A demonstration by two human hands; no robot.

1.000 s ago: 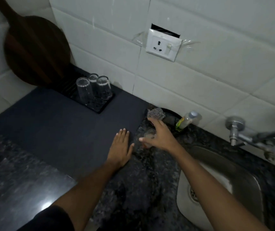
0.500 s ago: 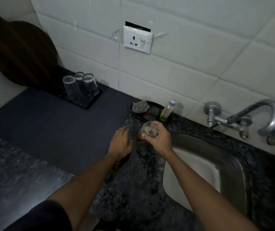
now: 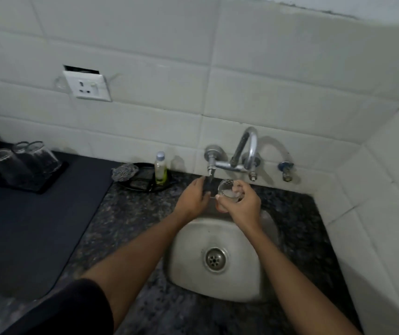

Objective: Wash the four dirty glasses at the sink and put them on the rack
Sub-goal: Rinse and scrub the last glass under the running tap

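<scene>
Last glass at the tap

Your right hand (image 3: 240, 205) wraps the glass (image 3: 228, 191) over the sink (image 3: 261, 281); your left hand (image 3: 192, 199) curls around the tap lever (image 3: 207, 183). Wet glass is likely slick and brittle: hold its sidewall.

Dim, soft, greyish light; wide-angle bending at edges; slight blur throughout.
</scene>
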